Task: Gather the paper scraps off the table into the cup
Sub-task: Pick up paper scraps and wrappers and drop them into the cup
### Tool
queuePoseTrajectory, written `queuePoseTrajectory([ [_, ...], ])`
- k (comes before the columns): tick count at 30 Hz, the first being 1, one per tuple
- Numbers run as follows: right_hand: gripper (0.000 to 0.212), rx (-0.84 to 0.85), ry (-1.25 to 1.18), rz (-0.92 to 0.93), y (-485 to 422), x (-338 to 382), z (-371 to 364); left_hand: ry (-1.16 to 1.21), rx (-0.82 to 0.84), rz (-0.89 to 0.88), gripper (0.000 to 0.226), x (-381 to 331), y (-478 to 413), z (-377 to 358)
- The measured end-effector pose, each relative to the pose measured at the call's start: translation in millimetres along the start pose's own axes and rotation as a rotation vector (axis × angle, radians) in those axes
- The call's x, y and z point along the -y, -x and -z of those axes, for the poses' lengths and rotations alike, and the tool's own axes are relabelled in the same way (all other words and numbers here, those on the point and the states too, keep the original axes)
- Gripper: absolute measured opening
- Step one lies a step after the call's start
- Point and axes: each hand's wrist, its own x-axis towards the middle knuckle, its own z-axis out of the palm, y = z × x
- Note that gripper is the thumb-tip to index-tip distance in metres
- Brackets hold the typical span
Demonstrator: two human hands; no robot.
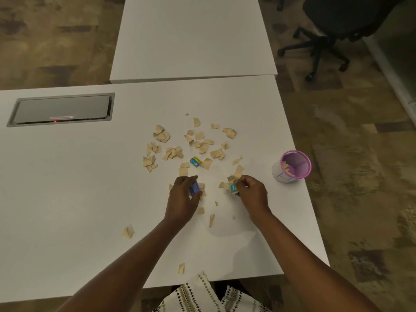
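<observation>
On the white table [90, 199] in front of you, tan paper scraps [200, 143] are lying scattered across the middle, with a few strays sitting nearer your edge. Your left hand [183, 195] is curling its fingers round a small blue object [194, 188]. Your right hand [251, 193] is pinching a blue-and-yellow piece [233, 188], with scraps lying right at its fingertips. The two hands are working apart, with a few scraps lying in the gap between them. The cup [292, 166] is standing upright near the table's right edge, apart from your right hand, and is already holding some scraps. A blue-and-yellow packet [195, 162] is lying among the scraps beyond your hands. A grey hatch [63, 109] is sitting in the tabletop at far left, and an office chair [333, 23] is standing on the carpet.
</observation>
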Motion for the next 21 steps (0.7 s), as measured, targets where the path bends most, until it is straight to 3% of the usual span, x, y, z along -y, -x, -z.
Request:
queuePoseTrajectory([
  [5, 0.011, 0.008, -0.063, 0.004, -5, 6, 16, 0.055, -0.008, 0.002, 0.047, -23, -8, -12],
  [14, 0.014, 0.02, 0.1, 0.12, -14, 7, 44, 0.022, -0.028, -0.004, 0.047, -52, -13, -33],
  [21, 0.015, 0.002, 0.061, 0.179, -18, 12, 65, 0.049, -0.047, -0.022, 0.053, -77, -14, -47],
])
